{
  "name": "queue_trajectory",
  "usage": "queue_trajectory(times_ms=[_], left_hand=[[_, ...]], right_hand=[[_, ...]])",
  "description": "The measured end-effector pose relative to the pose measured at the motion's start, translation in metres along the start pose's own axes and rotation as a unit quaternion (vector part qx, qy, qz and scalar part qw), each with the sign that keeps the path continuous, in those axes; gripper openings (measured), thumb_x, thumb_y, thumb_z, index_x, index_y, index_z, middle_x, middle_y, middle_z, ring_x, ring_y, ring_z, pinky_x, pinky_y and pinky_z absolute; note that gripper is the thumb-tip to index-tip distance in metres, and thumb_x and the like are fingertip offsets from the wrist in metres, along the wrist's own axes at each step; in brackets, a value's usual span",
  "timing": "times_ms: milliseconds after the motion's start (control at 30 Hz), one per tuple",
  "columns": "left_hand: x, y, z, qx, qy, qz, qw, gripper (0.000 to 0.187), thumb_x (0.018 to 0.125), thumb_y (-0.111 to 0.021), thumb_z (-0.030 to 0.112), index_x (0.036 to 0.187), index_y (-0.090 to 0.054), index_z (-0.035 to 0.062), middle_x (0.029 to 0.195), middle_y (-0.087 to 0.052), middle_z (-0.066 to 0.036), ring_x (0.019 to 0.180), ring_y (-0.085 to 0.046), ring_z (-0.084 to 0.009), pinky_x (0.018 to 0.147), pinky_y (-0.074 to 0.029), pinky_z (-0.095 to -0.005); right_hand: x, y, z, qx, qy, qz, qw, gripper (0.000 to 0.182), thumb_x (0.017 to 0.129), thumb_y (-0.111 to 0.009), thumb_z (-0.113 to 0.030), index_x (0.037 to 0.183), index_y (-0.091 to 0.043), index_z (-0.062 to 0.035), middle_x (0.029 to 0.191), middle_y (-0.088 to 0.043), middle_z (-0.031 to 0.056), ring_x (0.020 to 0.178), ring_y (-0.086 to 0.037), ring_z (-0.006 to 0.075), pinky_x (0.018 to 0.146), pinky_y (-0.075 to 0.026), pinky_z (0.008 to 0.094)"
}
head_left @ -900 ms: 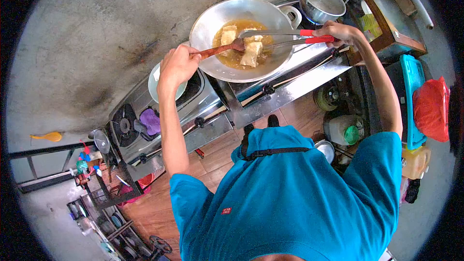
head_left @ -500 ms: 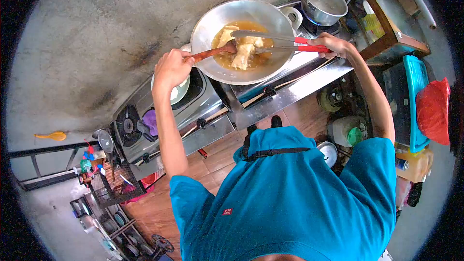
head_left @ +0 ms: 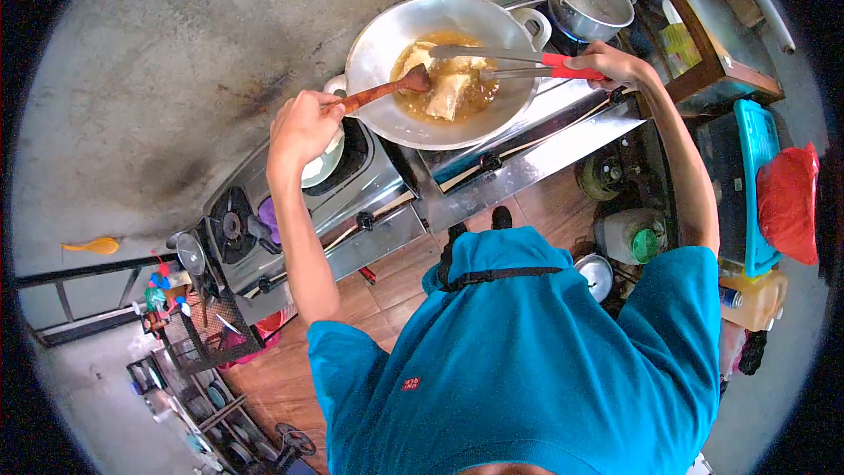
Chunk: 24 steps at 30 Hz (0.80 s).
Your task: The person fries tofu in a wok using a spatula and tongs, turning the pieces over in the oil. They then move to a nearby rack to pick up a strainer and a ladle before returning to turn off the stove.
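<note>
Since the tongs (head_left: 494,54) shifted up off the pale food piece (head_left: 447,98), it lies in the wok (head_left: 378,53), prob. ungripped. L hand (head_left: 303,129) is curled round the wooden spatula (head_left: 376,96), R hand (head_left: 614,63) round the tongs' handles, arms apart.

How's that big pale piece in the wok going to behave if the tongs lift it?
The pale piece is probably slippery, sitting in amber liquid. Its uneven surface suggests it might tear if squeezed hard. Its flattish, squared shape makes rolling unlikely.

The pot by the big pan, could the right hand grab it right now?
Probably not: the right hand is close, but it's holding the red-handled tongs, and a blue flame shows under the pot.
</note>
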<state>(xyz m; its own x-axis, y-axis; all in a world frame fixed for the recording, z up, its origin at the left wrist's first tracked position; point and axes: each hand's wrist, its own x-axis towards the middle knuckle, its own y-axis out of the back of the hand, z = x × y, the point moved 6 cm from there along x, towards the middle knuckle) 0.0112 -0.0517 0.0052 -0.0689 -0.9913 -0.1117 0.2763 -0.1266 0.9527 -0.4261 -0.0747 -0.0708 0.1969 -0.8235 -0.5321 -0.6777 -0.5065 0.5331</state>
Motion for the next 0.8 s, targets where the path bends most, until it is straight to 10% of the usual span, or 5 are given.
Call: queue_trajectory(times_ms=[300, 800], left_hand=[[-0.002, 0.002, -0.002, 0.003, 0.004, -0.005, 1.000, 0.026, 0.081, -0.061, 0.027, 0.099, -0.070, 0.0112, 0.087, -0.066, -0.021, 0.088, -0.064, -0.0351, 0.078, -0.048, -0.0427], [0.009, 0.004, -0.009, -0.005, -0.005, -0.025, 1.000, 0.028, 0.081, -0.060, 0.027, 0.102, -0.069, 0.0119, 0.089, -0.066, -0.020, 0.088, -0.064, -0.0340, 0.078, -0.048, -0.0414]], right_hand=[[-0.001, -0.005, 0.000, -0.008, -0.031, -0.035, 0.999, 0.048, 0.083, -0.055, -0.048, 0.101, -0.065, -0.0044, 0.057, -0.047, -0.0011, 0.047, -0.042, 0.0081, 0.040, -0.031, 0.0238], [-0.007, -0.019, 0.010, 0.080, -0.033, -0.039, 0.995, 0.054, 0.076, -0.065, -0.055, 0.078, -0.061, -0.0013, 0.054, -0.049, 0.0006, 0.042, -0.044, 0.0065, 0.033, -0.028, 0.0228]])
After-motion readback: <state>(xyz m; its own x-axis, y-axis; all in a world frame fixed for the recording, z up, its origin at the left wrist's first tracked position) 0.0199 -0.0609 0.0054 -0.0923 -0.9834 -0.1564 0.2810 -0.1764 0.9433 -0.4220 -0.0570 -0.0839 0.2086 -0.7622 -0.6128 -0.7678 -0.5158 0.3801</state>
